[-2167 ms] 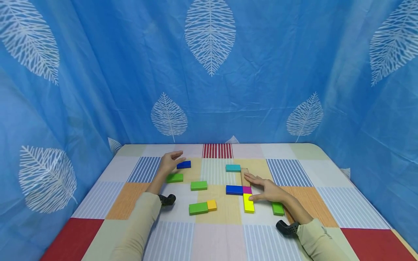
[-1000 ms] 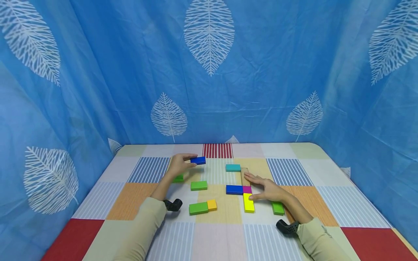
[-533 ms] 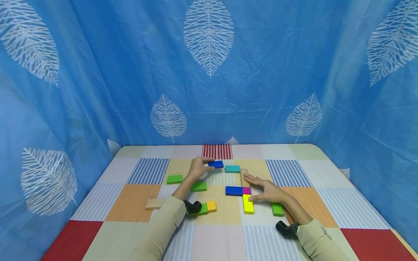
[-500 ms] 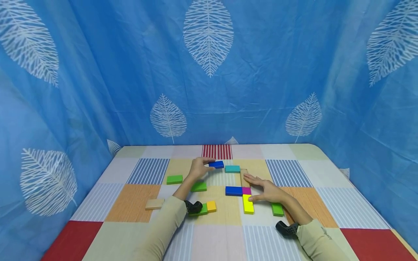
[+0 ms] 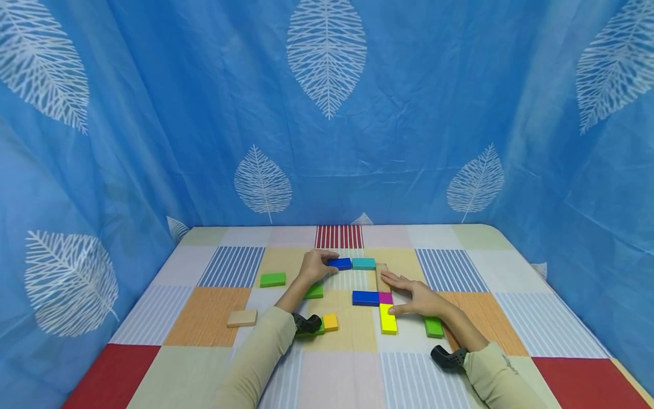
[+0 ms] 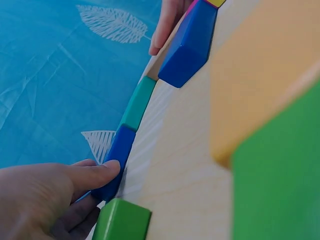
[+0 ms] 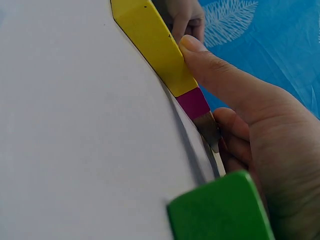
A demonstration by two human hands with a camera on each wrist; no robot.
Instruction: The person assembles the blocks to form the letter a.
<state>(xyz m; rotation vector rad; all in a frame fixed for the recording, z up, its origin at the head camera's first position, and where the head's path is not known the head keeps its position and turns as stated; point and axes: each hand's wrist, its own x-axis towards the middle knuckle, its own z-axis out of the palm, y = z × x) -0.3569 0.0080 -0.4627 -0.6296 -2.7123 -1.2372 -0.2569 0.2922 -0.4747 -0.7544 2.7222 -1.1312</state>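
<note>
While the left hand pinches the left end of a blue block between thumb and fingers, the block's opposite end meets a teal block in line. The teal block's right end sits just beside the far end of a wooden block.

The right hand is spread: its fingers rest at the wooden block, and its thumb touches a yellow block. Between the wooden and yellow blocks sits a magenta block; a second blue block abuts its left side.

Near the left forearm, an orange block adjoins a partly hidden green block. All pieces lie on a patchwork cloth.
</note>
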